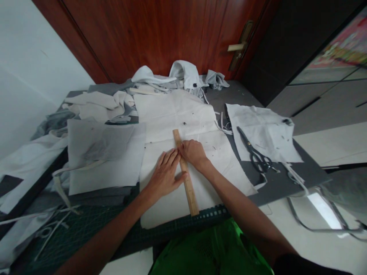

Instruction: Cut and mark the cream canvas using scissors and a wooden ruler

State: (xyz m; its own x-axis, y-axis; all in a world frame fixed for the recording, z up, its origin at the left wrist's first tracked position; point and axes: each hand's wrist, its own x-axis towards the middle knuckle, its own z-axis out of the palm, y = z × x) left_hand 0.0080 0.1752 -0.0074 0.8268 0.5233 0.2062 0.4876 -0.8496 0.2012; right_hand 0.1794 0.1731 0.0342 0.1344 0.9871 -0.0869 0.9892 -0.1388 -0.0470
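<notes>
Lying on white cloth (160, 204), the wooden ruler (189, 191) looks light and stiff, best held by its long edges; the left hand (165, 173) lies flat, thumb spread; the right hand (194, 153) curls its fingers, whether pinching I cannot tell.

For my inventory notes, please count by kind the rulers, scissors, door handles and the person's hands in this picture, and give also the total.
Ruler: 1
Scissors: 1
Door handle: 1
Hands, left hand and right hand: 2
Total: 5
</notes>
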